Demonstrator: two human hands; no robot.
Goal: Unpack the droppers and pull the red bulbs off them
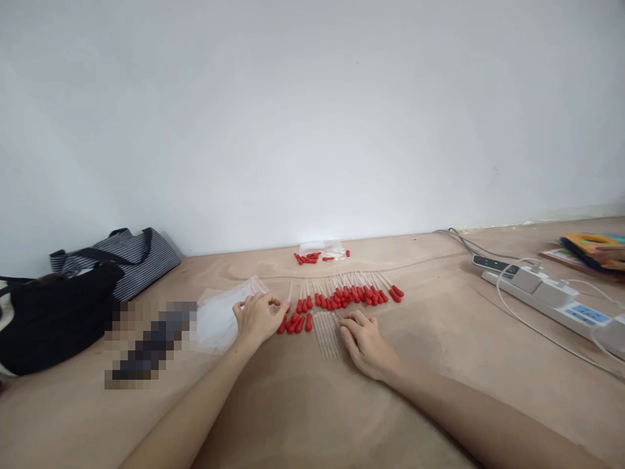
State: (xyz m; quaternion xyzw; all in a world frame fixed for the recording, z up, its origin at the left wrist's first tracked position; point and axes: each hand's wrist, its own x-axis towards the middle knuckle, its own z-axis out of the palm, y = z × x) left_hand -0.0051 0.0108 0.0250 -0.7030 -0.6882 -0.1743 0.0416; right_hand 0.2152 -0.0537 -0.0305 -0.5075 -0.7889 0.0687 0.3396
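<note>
My left hand (258, 316) is closed, fingertips together at the red bulb of a glass dropper (291, 290) at the left end of a row. Just below those fingers lies a small pile of loose red rubber bulbs (295, 323). My right hand (365, 344) rests on the table with thumb and forefinger pinched at the top end of a thin glass tube (338, 314). Beside it, several bare glass tubes (326, 335) lie side by side. Behind both hands stretches a row of assembled droppers (351, 296), red bulbs toward me.
More red bulbs (307, 258) lie by a clear bag (322, 247) near the wall. Plastic bags (215, 319) lie left of my left hand. Dark and striped bags (146, 254) stand far left. A white power strip (561, 303) with cables is at right.
</note>
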